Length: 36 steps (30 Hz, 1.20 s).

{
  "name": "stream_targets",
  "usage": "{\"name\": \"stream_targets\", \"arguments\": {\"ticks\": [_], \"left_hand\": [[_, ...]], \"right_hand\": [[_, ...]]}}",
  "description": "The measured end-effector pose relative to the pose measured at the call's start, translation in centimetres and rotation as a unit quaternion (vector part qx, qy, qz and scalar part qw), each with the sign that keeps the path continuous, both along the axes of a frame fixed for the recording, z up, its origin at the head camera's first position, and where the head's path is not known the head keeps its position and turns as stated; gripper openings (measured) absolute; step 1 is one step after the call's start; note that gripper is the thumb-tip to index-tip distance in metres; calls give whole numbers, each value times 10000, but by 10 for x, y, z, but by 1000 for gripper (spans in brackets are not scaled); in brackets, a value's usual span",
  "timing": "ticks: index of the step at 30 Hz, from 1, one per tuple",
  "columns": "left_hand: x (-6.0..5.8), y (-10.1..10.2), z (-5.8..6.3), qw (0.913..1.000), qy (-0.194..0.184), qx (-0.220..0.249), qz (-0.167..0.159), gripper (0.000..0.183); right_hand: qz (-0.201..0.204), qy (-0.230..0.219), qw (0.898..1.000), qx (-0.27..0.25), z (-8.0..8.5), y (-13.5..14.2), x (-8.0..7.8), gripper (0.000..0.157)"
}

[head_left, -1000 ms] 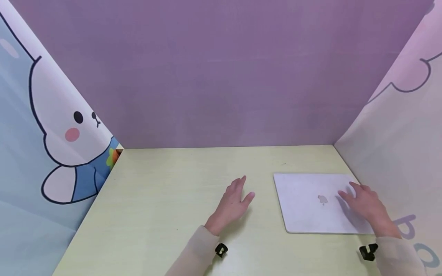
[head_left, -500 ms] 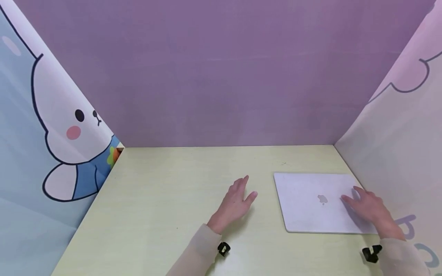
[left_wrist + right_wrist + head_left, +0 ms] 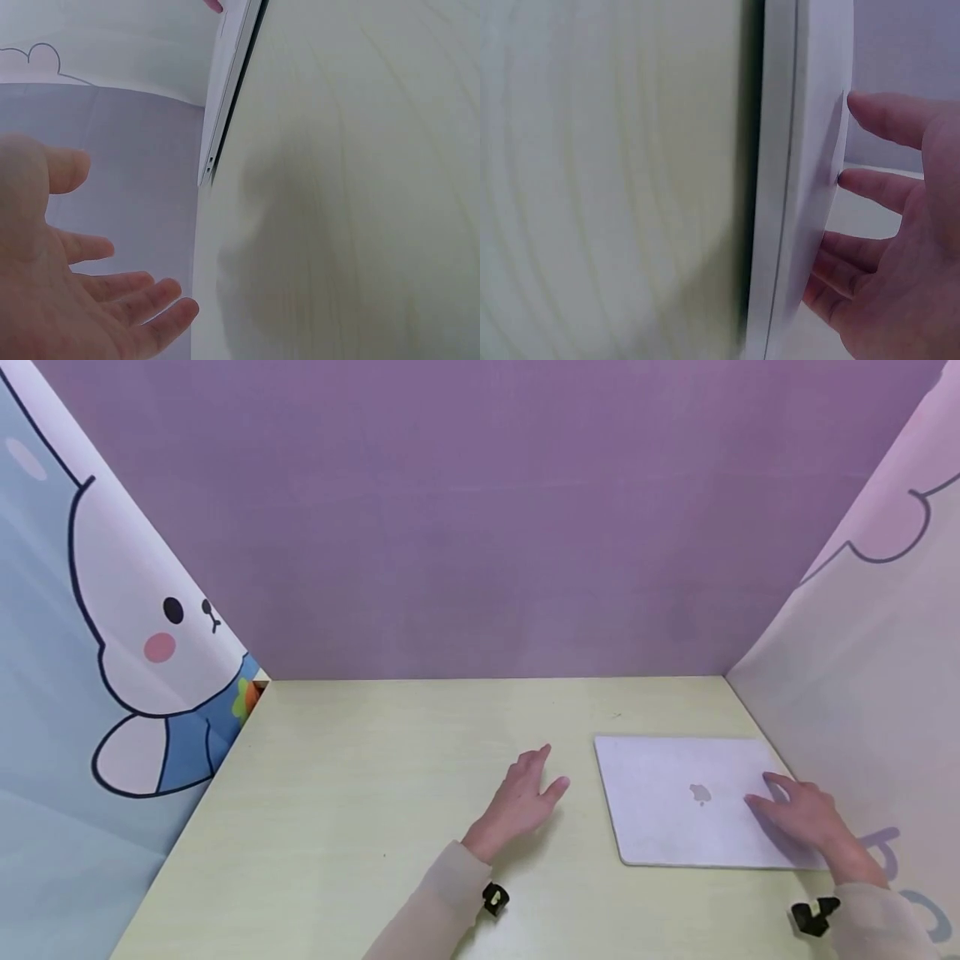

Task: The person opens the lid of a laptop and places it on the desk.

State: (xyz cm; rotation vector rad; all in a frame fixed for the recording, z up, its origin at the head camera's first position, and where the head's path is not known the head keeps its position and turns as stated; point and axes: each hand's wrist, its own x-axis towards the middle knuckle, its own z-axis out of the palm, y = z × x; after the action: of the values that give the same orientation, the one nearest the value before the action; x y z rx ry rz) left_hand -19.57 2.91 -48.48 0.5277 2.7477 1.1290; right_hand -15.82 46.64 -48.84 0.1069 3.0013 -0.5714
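Note:
A closed silver laptop (image 3: pixel 660 827) with an apple logo on its lid lies flat on the right side of the table. My right hand (image 3: pixel 804 814) is over its right part; in the right wrist view the thumb (image 3: pixel 889 116) and fingertips (image 3: pixel 847 178) come right at the lid, spread apart. To the laptop's left, my left hand (image 3: pixel 517 806) hovers above the table with thumb and fingers apart, holding nothing. Its shadow falls on the tabletop in the left wrist view, where the laptop's thin side (image 3: pixel 225 112) shows farther off.
The pale wood-grain table (image 3: pixel 337 793) meets a purple back wall (image 3: pixel 487 527). A blue panel with a cartoon rabbit (image 3: pixel 161 668) flanks the left, and a light printed panel (image 3: pixel 862 693) stands close beside the laptop's right edge. Black wrist cameras show at both cuffs.
My left hand has drifted right toward the laptop. The right hand has slid a little right and nearer, lowering toward the lid's right side. The laptop stays in place.

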Motion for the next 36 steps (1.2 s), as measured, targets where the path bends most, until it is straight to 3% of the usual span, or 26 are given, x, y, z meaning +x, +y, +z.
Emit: {"name": "stream_targets", "arguments": {"ticks": [10, 19, 36], "left_hand": [[2, 23, -1, 10000, -7, -76, 19, 66], [2, 37, -3, 9977, 86, -678, -43, 66], [-11, 60, -5, 9958, -127, -907, 60, 71]], "right_hand": [[83, 129, 9999, 46, -7, 7, 1, 80], [131, 281, 9995, 30, -20, 12, 0, 81], [102, 279, 9995, 82, -14, 6, -4, 81]]}}
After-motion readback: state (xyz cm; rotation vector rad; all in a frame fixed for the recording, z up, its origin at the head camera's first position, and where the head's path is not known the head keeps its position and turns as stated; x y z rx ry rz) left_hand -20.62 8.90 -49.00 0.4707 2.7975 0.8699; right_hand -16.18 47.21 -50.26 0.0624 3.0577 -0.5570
